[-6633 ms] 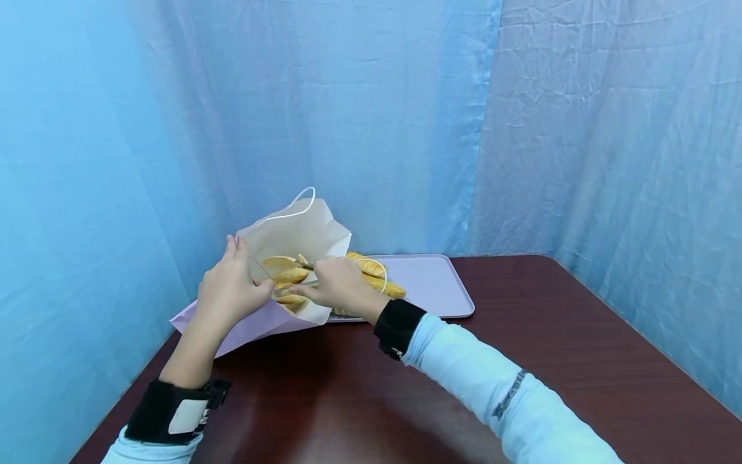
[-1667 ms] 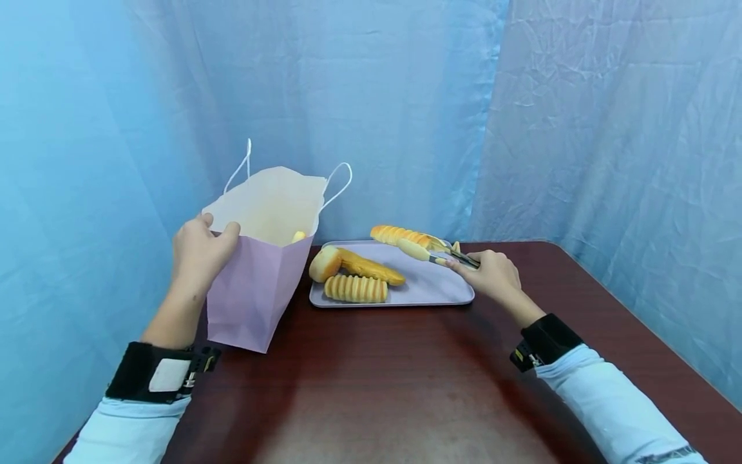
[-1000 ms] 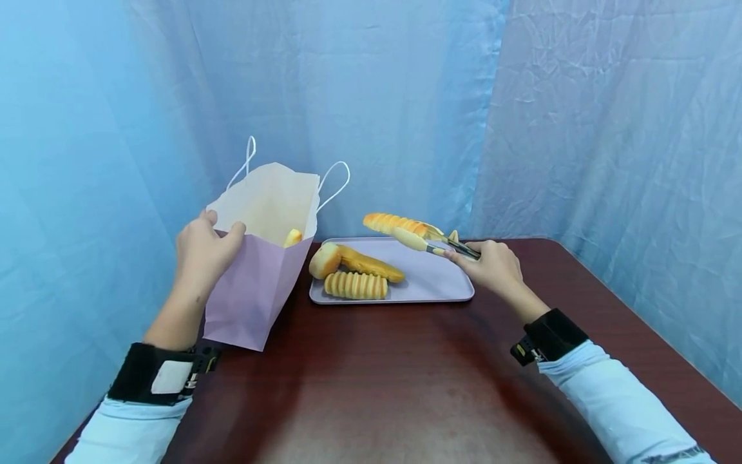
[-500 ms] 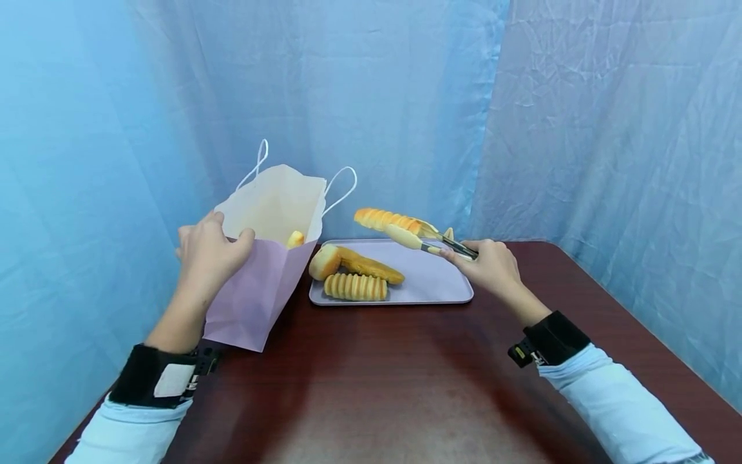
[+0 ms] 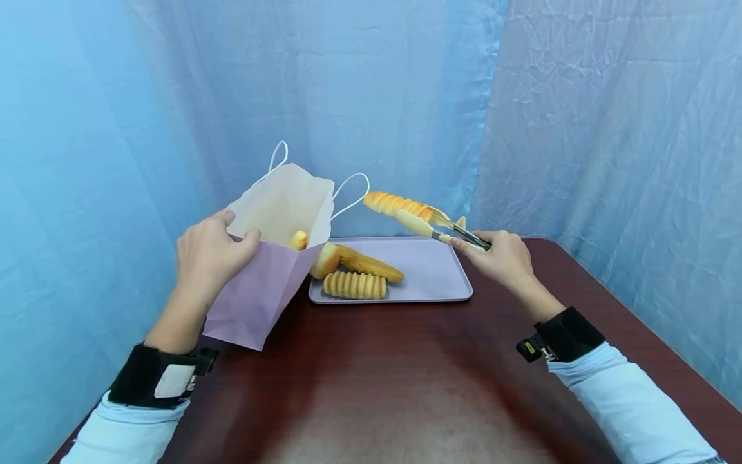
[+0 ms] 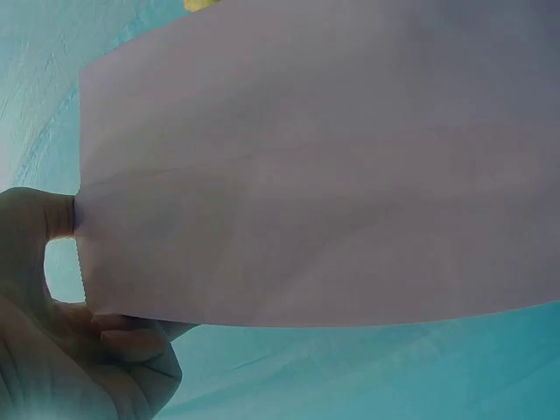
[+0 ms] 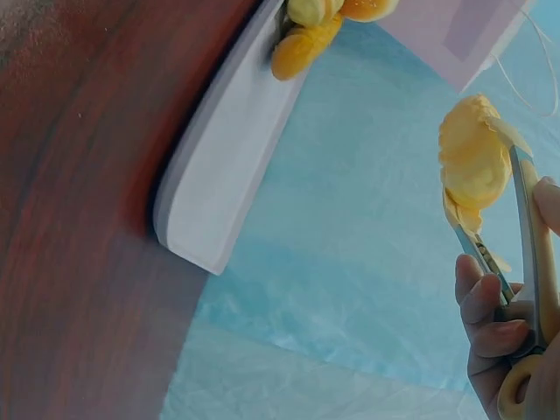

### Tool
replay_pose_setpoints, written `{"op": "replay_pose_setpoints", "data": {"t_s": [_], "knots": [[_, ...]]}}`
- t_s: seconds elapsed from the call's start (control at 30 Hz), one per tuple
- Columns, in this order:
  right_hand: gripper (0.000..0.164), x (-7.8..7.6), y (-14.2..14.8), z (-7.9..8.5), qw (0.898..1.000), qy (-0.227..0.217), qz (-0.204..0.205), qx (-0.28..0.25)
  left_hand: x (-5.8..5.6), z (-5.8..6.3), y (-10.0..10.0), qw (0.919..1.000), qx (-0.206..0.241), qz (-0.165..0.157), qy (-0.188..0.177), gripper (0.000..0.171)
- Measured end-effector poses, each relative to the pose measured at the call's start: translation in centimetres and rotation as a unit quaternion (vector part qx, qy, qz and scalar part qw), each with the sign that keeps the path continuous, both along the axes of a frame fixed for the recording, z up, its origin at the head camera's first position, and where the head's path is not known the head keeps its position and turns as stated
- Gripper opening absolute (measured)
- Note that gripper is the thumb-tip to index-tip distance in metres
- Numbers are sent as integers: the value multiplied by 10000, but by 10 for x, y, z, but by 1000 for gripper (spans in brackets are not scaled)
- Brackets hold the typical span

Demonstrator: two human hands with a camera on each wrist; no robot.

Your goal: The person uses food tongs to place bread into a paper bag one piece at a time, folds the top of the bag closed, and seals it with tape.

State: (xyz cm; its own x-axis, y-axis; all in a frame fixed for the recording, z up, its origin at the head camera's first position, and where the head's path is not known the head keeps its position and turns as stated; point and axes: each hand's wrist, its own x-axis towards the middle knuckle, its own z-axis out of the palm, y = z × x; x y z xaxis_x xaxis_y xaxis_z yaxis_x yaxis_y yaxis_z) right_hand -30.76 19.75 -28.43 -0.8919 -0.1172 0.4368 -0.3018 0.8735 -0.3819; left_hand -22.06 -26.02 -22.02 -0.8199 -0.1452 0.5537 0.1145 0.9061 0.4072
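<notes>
My left hand (image 5: 211, 258) pinches the rim of a light purple paper bag (image 5: 255, 296), thumb outside at the near edge. The bag leans to the right with its white inside showing, and a bit of yellow bread (image 5: 298, 240) peeks out of its mouth. In my right hand (image 5: 501, 261) is a pair of tongs (image 5: 414, 223) with beige tips. They clamp a ridged golden bread (image 5: 394, 203), raised above the tray. The right wrist view shows the bread (image 7: 477, 149) between the tong tips and my fingers (image 7: 479, 302) curled round the handles.
On the lilac tray (image 5: 431, 277) lie a round bun (image 5: 326, 260), a long brown bread (image 5: 371, 264) and a striped roll (image 5: 355, 285), all at its left end. White cord handles (image 5: 351, 193) stand up from the bag. Blue curtains surround the dark wooden table (image 5: 382, 374).
Earlier the tongs were inside the tipped bag; since then the bag has swung more upright and the tongs have lifted the ridged bread. Lately the bag mouth has leaned right and the bread has risen.
</notes>
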Motion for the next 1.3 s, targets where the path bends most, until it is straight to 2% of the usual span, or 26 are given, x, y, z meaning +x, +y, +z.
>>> {"op": "replay_pose_setpoints", "data": {"t_s": [0.13,0.17,0.33,0.53,0.8,0.87,1.03,1.3], "knots": [[76,2,6,11,9999,84,-50,-134,0,0,4,10000,-80,-32,31,51],[75,2,8,14,9997,134,-40,-179,0,-1,4,9999,-90,-40,48,55],[68,6,12,27,9988,440,78,-175,3,0,7,9999,-109,46,78,54],[73,12,16,37,9989,442,-2,-129,4,2,7,9998,-170,18,-32,48],[75,17,18,45,9988,441,-96,-186,5,4,6,9997,-187,-49,-175,61],[74,18,17,48,9986,475,-85,-200,5,4,6,9996,-180,-102,-194,55],[70,20,13,58,9978,627,35,-209,5,3,7,9995,-194,-228,-141,21],[63,26,-1,75,9961,813,341,-103,7,4,9,9995,-200,-247,-61,24]]}}
